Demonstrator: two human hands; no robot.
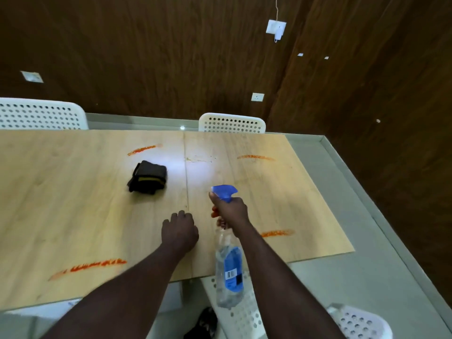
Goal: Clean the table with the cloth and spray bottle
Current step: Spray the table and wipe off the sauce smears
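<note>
A clear spray bottle with a blue label and blue trigger head hangs in the air over the table's near edge, nozzle pointing forward. My right hand is shut on its neck, one finger on the trigger. My left hand rests on the light wooden table with its fingers curled, holding nothing. A folded black cloth with a yellow stripe lies on the table beyond my left hand, apart from both hands. Several orange-red smears mark the table, one at the near left and one at the right.
White perforated chairs stand at the far side, far left and near me. A small wet patch shines mid-table. Dark wood walls stand behind and at the right, with grey floor beside the table.
</note>
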